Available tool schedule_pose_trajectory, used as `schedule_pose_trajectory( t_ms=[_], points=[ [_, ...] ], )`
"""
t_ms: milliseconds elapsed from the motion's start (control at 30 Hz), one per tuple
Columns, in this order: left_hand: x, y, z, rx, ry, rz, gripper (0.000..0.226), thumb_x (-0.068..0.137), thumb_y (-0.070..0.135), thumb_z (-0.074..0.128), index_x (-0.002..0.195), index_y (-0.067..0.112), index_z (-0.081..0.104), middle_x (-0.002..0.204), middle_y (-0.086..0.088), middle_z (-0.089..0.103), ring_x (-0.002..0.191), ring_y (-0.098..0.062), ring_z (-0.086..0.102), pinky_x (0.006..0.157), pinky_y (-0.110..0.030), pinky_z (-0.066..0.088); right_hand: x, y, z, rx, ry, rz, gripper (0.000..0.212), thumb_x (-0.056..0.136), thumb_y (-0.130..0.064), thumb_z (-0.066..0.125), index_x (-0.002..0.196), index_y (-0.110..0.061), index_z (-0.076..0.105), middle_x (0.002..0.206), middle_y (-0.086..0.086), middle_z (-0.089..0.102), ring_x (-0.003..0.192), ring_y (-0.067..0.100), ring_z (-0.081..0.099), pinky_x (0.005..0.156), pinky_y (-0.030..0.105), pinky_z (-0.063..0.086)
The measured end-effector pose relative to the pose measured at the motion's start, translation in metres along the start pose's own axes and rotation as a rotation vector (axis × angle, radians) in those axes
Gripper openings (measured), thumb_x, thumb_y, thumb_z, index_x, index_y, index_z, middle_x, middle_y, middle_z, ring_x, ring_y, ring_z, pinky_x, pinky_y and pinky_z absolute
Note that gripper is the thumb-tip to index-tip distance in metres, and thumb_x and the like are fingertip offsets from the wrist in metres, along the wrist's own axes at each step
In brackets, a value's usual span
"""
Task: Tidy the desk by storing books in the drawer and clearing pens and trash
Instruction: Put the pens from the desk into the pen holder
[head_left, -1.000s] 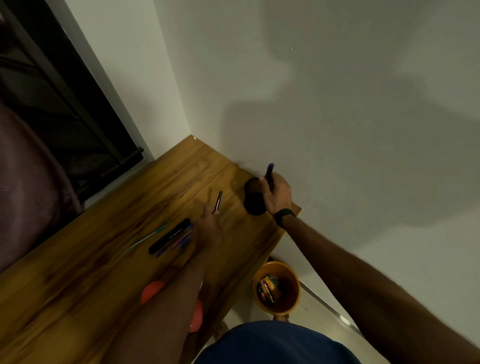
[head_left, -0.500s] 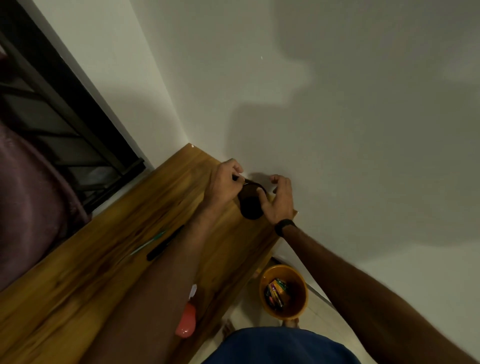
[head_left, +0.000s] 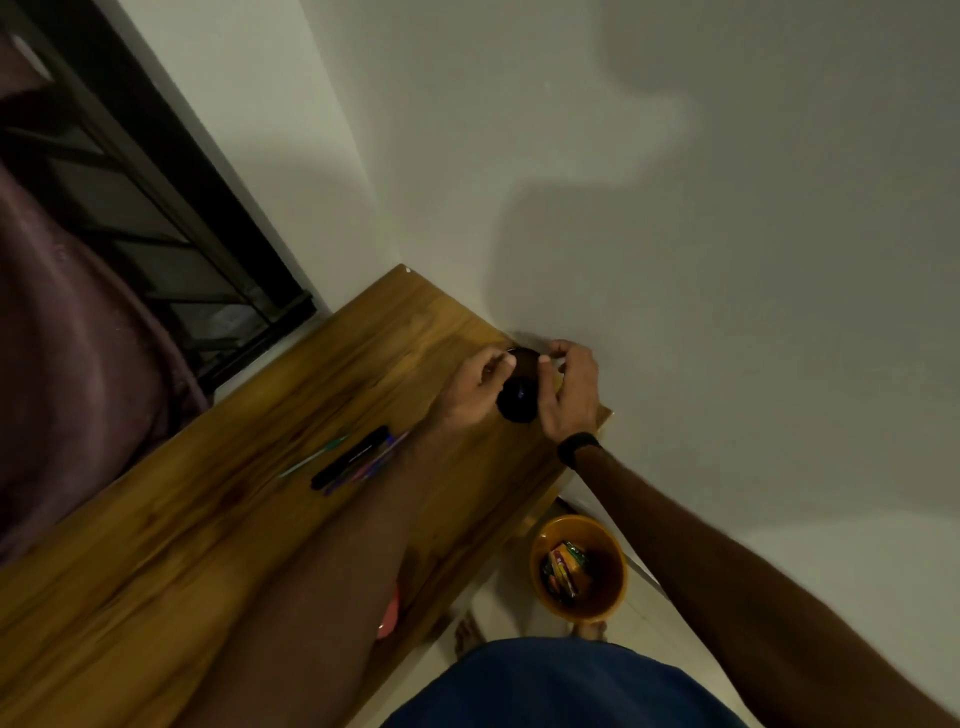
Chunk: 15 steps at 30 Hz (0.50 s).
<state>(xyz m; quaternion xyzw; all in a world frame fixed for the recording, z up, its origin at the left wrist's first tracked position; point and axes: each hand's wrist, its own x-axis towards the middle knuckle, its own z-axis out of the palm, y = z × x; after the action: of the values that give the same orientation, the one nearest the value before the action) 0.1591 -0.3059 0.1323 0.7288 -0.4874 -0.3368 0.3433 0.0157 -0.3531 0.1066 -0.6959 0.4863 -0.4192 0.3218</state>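
Observation:
A black pen holder (head_left: 516, 402) stands on the wooden desk (head_left: 218, 519) at its far right end, close to the wall. My right hand (head_left: 571, 389) wraps around the holder's right side and grips it. My left hand (head_left: 478, 384) is at the holder's left rim, with its fingers pinched on a thin dark pen that dips into the opening. Most of that pen is hidden. On the desk beside my left forearm lie a black marker (head_left: 350, 461), a green pen (head_left: 311, 458) and some purple and blue pens (head_left: 379, 460).
An orange bin (head_left: 605, 551) with coloured wrappers stands on the floor beyond the desk's right end. A pink object (head_left: 390, 613) shows under my left forearm at the desk's near edge. A dark window grille (head_left: 156, 197) and a curtain are at the left.
My left hand picked a pen off the desk and brought it to the holder's rim. My right hand dropped its purple pen into the holder and now grips the holder.

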Motion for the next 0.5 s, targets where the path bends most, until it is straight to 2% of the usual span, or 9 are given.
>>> schedule_pose_trajectory(
  t_ms=[133, 200, 267, 333, 433, 500],
  points=[
    [-0.031, -0.038, -0.023, -0.004, 0.162, -0.057, 0.026, 0.093, 0.047, 0.046, 0.077, 0.031, 0.058, 0.074, 0.012, 0.061, 0.072, -0.007, 0.06, 0.067, -0.032, 0.05, -0.01, -0.032, 0.017, -0.147, -0.059, -0.257, 0.014, 0.094, -0.03, 0.054, 0.099, -0.017, 0.058, 0.096, 0.001, 0.059, 0.091, 0.018, 0.048, 0.084, 0.034, 0.036],
    [-0.049, -0.059, -0.037, 0.04, 0.241, -0.126, 0.033, 0.092, 0.049, 0.042, 0.073, 0.025, 0.055, 0.076, 0.001, 0.063, 0.07, -0.012, 0.058, 0.065, -0.031, 0.043, -0.019, -0.048, 0.033, -0.163, -0.121, -0.392, 0.016, 0.095, -0.032, 0.053, 0.09, -0.017, 0.06, 0.087, 0.0, 0.057, 0.085, 0.019, 0.047, 0.081, 0.035, 0.034],
    [-0.066, -0.086, -0.051, 0.09, 0.299, -0.223, 0.043, 0.091, 0.051, 0.039, 0.082, 0.013, 0.059, 0.091, -0.016, 0.066, 0.084, -0.025, 0.062, 0.072, -0.037, 0.047, -0.03, -0.06, 0.054, -0.124, -0.229, -0.492, 0.02, 0.096, -0.03, 0.052, 0.085, -0.015, 0.06, 0.082, 0.002, 0.056, 0.081, 0.021, 0.047, 0.077, 0.036, 0.035],
    [-0.082, -0.113, -0.066, 0.153, 0.321, -0.308, 0.049, 0.089, 0.051, 0.04, 0.098, 0.009, 0.063, 0.104, -0.018, 0.066, 0.099, -0.032, 0.062, 0.084, -0.043, 0.05, -0.044, -0.065, 0.077, -0.102, -0.363, -0.518, 0.022, 0.097, -0.03, 0.051, 0.085, -0.015, 0.061, 0.082, 0.003, 0.059, 0.08, 0.021, 0.049, 0.079, 0.036, 0.036],
    [-0.103, -0.145, -0.085, 0.251, 0.356, -0.425, 0.029, 0.091, 0.036, 0.052, 0.107, 0.014, 0.062, 0.111, -0.014, 0.066, 0.104, -0.032, 0.061, 0.086, -0.04, 0.048, -0.065, -0.054, 0.111, -0.108, -0.595, -0.435, 0.019, 0.095, -0.029, 0.054, 0.095, -0.014, 0.066, 0.09, 0.006, 0.064, 0.087, 0.023, 0.056, 0.084, 0.033, 0.04],
    [-0.114, -0.162, -0.094, 0.292, 0.367, -0.468, 0.021, 0.087, 0.027, 0.058, 0.105, 0.015, 0.063, 0.111, -0.012, 0.066, 0.104, -0.033, 0.061, 0.085, -0.038, 0.046, -0.075, -0.044, 0.129, -0.179, -0.728, -0.367, 0.021, 0.091, -0.027, 0.058, 0.105, -0.013, 0.065, 0.099, 0.012, 0.063, 0.095, 0.03, 0.058, 0.083, 0.042, 0.048]
  ],
)
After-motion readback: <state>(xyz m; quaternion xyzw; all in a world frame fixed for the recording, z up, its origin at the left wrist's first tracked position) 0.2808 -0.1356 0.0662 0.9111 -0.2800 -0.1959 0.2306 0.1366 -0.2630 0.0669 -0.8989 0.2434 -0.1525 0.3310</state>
